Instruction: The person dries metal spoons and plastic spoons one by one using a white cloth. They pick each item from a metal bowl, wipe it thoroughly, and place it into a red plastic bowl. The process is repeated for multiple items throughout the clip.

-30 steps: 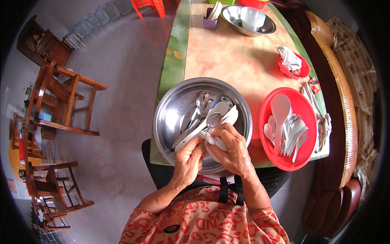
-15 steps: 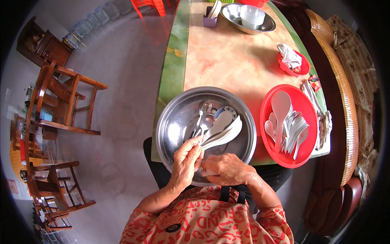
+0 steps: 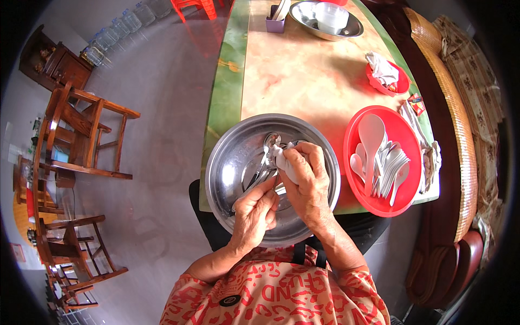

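Note:
My left hand (image 3: 254, 212) pinches the handle of a metal spoon over a large steel basin (image 3: 225, 176). A white cloth (image 3: 287, 165) is bunched in my right hand (image 3: 307, 181), which closes around the spoon's bowl end and hides most of it. Inside the basin lie other metal spoons (image 3: 271, 141); my right hand covers whatever lies behind it. Right of the basin, a red plastic basin (image 3: 374, 207) holds a large white rice paddle (image 3: 371, 130) and several white spoons (image 3: 396, 168).
Behind the red basin stands a smaller red basket (image 3: 403, 84) with a white cloth in it. Crumpled cloth (image 3: 430, 168) lies along the table's right edge. At the far end are a purple holder (image 3: 275, 25) and a steel bowl (image 3: 355, 31) with clear containers. Wooden chairs (image 3: 92, 130) stand left.
My right hand has moved up and forward with the cloth, from beside the spoon's handle to its bowl end. My left hand still grips the handle. The view has shifted slightly.

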Demonstrator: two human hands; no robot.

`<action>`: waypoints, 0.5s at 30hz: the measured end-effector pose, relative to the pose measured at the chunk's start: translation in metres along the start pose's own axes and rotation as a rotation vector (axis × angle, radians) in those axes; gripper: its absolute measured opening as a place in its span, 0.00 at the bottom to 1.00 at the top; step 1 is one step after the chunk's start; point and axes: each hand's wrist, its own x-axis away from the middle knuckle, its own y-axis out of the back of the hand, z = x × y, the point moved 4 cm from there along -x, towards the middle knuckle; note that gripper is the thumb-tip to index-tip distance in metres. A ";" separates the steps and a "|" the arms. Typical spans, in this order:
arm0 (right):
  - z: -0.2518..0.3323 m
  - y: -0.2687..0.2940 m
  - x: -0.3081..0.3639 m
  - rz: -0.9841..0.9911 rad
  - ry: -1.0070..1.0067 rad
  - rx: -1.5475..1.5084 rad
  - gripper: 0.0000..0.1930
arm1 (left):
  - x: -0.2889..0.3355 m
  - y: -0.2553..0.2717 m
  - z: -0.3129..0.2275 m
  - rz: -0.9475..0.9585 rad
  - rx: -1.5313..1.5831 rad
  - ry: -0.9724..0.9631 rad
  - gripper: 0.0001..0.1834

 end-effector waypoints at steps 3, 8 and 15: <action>0.006 -0.001 0.002 0.039 0.026 -0.016 0.20 | 0.001 0.002 0.000 -0.029 -0.027 -0.016 0.17; 0.008 0.001 0.006 0.223 0.002 -0.176 0.18 | 0.001 0.007 0.004 -0.011 -0.056 -0.022 0.17; 0.010 0.001 0.000 0.100 0.166 0.050 0.20 | 0.008 -0.001 -0.004 -0.001 -0.041 -0.052 0.16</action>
